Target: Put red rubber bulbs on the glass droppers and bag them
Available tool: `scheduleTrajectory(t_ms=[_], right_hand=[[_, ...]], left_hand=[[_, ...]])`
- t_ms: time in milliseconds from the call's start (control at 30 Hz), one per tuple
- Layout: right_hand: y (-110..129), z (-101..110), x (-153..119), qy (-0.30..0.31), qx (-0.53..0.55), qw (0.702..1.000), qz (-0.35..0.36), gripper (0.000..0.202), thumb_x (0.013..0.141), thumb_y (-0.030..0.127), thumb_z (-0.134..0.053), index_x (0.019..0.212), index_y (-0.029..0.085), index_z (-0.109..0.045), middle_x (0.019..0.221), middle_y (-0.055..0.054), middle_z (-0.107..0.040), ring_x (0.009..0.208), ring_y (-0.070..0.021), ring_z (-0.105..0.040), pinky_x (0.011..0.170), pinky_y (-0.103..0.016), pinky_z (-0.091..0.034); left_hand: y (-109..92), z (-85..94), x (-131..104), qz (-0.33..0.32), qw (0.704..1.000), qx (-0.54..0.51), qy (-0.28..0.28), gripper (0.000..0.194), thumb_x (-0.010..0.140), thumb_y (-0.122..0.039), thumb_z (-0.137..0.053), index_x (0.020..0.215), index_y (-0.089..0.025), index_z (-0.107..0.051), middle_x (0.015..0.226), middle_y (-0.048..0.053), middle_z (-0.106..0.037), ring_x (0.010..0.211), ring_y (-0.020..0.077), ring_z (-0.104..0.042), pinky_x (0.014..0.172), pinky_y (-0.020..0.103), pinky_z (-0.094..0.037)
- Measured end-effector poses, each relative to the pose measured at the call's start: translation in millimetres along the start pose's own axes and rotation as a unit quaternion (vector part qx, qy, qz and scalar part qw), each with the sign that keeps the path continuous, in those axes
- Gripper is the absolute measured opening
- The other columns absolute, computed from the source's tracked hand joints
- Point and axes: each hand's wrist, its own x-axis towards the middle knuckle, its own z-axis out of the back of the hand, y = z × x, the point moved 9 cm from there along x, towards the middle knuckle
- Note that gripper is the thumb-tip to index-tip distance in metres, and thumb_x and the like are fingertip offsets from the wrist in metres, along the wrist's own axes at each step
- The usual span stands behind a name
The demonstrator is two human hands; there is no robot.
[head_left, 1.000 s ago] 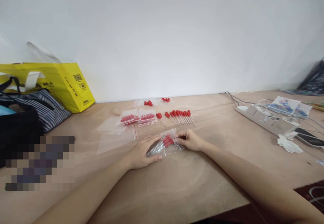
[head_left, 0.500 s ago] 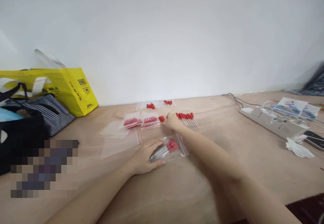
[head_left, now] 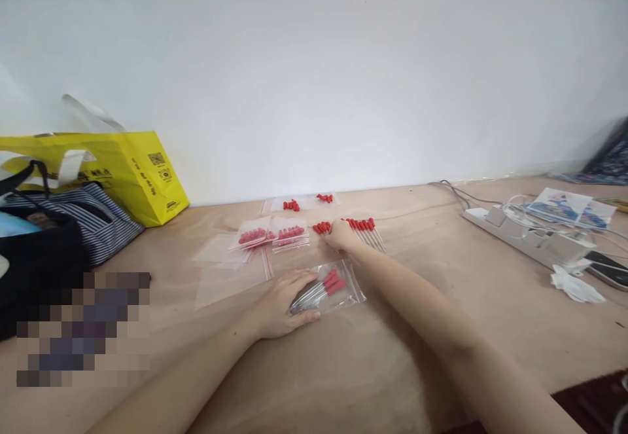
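My left hand (head_left: 287,303) lies on a clear zip bag (head_left: 352,290), its thumb and fingers apart around the thin metal shafts. The bag holds several red-handled metal tools (head_left: 333,281) with shafts pointing left; their exact kind is unclear. Farther back, my right hand (head_left: 341,234) is at a row of similar red-handled tools (head_left: 366,224), its fingers closed together. Red handles (head_left: 321,228) show to its left and more to its right. The hand covers the middle of the row, and whatever its fingertips hold is hidden.
Filled zip bags (head_left: 252,234) and flat, thin plastic bags (head_left: 223,251) lie left of the row. More red pieces (head_left: 291,205) lie by the wall. A yellow bag (head_left: 152,179) and striped pouch (head_left: 105,215) stand left; a power strip (head_left: 530,237) and crumpled tissue (head_left: 576,285) lie right.
My right hand has shifted slightly right along the row, and more red handles now show on its left. My left hand stays on the bag.
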Motion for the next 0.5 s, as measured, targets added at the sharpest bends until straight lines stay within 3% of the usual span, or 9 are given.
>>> scheduleTrajectory(t_ms=[133,200,267,333,400,500], right_hand=[[1,9,-4,-0.015,0.036,0.999,0.014,0.015,0.068,0.021,-0.055,0.073,0.008,-0.062,0.069,-0.012,-0.064,0.066,-0.0184,-0.060,0.056,-0.021,-0.041],[-3,20,-9,-0.040,0.054,0.997,0.025,0.024,0.071,0.018,-0.050,0.092,0.007,-0.058,0.074,-0.010,-0.063,0.071,-0.0162,-0.059,0.060,-0.021,-0.042],[-12,34,-19,-0.071,0.096,0.992,0.046,0.046,0.072,0.015,-0.047,0.116,0.008,-0.041,0.073,-0.005,-0.061,0.072,-0.0136,-0.058,0.063,-0.021,-0.043],[-26,48,-33,-0.093,0.197,0.974,0.068,0.067,0.068,0.013,-0.048,0.129,0.007,-0.019,0.061,0.003,-0.055,0.062,-0.0130,-0.057,0.061,-0.022,-0.044],[-42,49,-48,-0.059,0.308,0.946,0.078,0.081,0.067,0.014,-0.047,0.133,0.011,0.000,0.056,0.008,-0.048,0.049,-0.0113,-0.053,0.051,-0.023,-0.044],[-65,45,-71,-0.036,0.425,0.902,0.064,0.085,0.063,0.016,-0.049,0.131,0.018,0.001,0.056,0.012,-0.043,0.040,-0.0092,-0.049,0.041,-0.021,-0.041]], left_hand=[[0,-0.5,0,-0.003,1.000,0.003,0.000,0.058,0.076,-0.050,-0.051,0.123,-0.018,-0.040,0.128,0.009,-0.045,0.118,0.0236,-0.039,0.098,0.039,-0.032],[0,-0.3,-1,0.000,1.000,0.003,0.000,0.058,0.076,-0.051,-0.051,0.123,-0.019,-0.040,0.128,0.009,-0.044,0.118,0.0236,-0.039,0.098,0.039,-0.032],[1,-0.6,-1,0.007,1.000,0.004,0.005,0.058,0.076,-0.051,-0.051,0.123,-0.019,-0.040,0.128,0.008,-0.044,0.118,0.0240,-0.039,0.098,0.039,-0.032],[2,-1.1,-1,0.014,1.000,0.007,0.009,0.058,0.075,-0.051,-0.051,0.124,-0.020,-0.040,0.129,0.008,-0.044,0.118,0.0243,-0.039,0.098,0.040,-0.033],[2,-1.0,0,0.016,1.000,0.011,0.009,0.058,0.075,-0.052,-0.050,0.124,-0.021,-0.040,0.129,0.007,-0.043,0.119,0.0241,-0.038,0.098,0.040,-0.033],[1,-0.8,0,0.018,1.000,0.014,0.009,0.058,0.075,-0.052,-0.050,0.124,-0.022,-0.039,0.130,0.007,-0.043,0.119,0.0239,-0.037,0.098,0.039,-0.033]])
